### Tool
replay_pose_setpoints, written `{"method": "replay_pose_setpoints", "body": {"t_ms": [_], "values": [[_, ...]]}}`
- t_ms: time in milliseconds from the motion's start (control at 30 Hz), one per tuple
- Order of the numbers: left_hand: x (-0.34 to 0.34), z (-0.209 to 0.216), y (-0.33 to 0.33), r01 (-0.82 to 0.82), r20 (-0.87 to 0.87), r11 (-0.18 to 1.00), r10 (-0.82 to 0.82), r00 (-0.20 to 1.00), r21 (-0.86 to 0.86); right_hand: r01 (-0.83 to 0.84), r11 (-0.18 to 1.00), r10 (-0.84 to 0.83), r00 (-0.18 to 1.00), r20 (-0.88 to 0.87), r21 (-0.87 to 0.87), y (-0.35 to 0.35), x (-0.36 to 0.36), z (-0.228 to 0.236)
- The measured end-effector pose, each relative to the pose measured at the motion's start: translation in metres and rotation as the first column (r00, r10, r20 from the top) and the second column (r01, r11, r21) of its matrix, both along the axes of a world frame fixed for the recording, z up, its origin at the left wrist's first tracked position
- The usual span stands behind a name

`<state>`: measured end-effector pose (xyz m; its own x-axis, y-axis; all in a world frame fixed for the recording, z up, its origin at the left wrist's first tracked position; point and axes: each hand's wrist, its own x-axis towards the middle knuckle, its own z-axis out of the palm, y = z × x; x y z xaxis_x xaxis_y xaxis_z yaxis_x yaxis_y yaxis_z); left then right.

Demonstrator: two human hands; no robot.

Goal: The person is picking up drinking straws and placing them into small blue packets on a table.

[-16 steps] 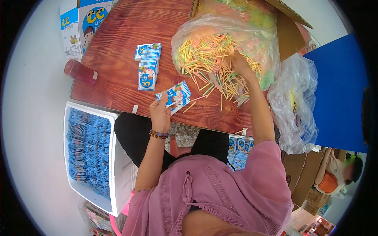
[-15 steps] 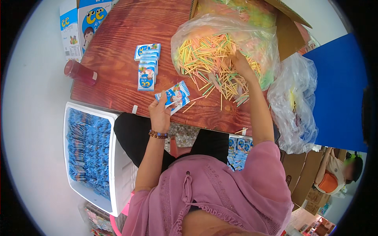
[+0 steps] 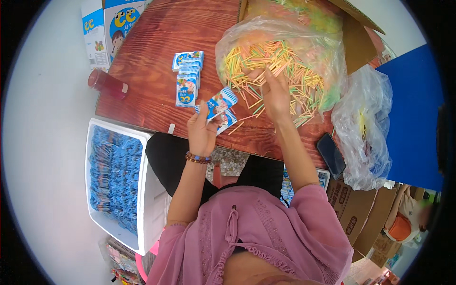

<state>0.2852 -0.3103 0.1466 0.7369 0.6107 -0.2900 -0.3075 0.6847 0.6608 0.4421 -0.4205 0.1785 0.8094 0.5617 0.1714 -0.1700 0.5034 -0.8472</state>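
My left hand (image 3: 202, 133) is closed on small blue-and-white packets (image 3: 222, 103), fanned out over the table's near edge. My right hand (image 3: 276, 97) is over the near side of a heap of thin pastel sticks (image 3: 301, 71). Its fingers are pinched around a few of these sticks, partly hidden by the fingers. The heap spills from a clear plastic bag (image 3: 237, 33) in yellow, pink, orange and green. Beyond my left hand, several matching packets (image 3: 186, 90) lie overlapped in a short column on the table.
The red-brown wooden table (image 3: 142, 80) carries a pink-red jar (image 3: 107, 84) at its left. A phone (image 3: 330, 156) and a crumpled clear bag (image 3: 363, 128) lie at the right. A white foam box (image 3: 142, 199) full of blue packets stands at lower left. Cardboard boxes (image 3: 354, 209) stand lower right.
My right hand has drawn back left and nearer from deep in the heap, with sticks now between its fingers. The phone has come into sight. My left hand still holds the packets.
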Motion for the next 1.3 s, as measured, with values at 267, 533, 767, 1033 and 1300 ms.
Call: {"method": "replay_pose_setpoints", "body": {"t_ms": [267,533,767,1033,1300], "values": [[0.007,-0.010,-0.002,0.085,0.100,0.987,-0.071,0.992,-0.136,-0.013,0.999,0.024,0.962,0.272,-0.043,0.012,-0.029,0.004],[0.018,-0.008,-0.008,0.099,0.141,0.986,-0.080,0.987,-0.134,0.015,0.997,0.002,0.977,0.214,-0.077,0.023,-0.051,0.016],[0.032,-0.018,-0.011,0.118,0.268,0.981,-0.074,0.961,-0.152,0.030,0.996,-0.045,0.979,0.197,0.079,0.020,-0.044,-0.009],[0.047,-0.030,-0.014,0.112,0.244,0.993,-0.098,0.965,-0.044,0.019,1.000,-0.021,0.997,0.076,0.020,0.017,-0.038,-0.006],[0.052,-0.036,-0.015,0.117,0.281,0.982,-0.072,0.957,-0.147,-0.018,0.999,0.024,0.989,0.146,-0.045,0.009,-0.030,-0.009]]}}
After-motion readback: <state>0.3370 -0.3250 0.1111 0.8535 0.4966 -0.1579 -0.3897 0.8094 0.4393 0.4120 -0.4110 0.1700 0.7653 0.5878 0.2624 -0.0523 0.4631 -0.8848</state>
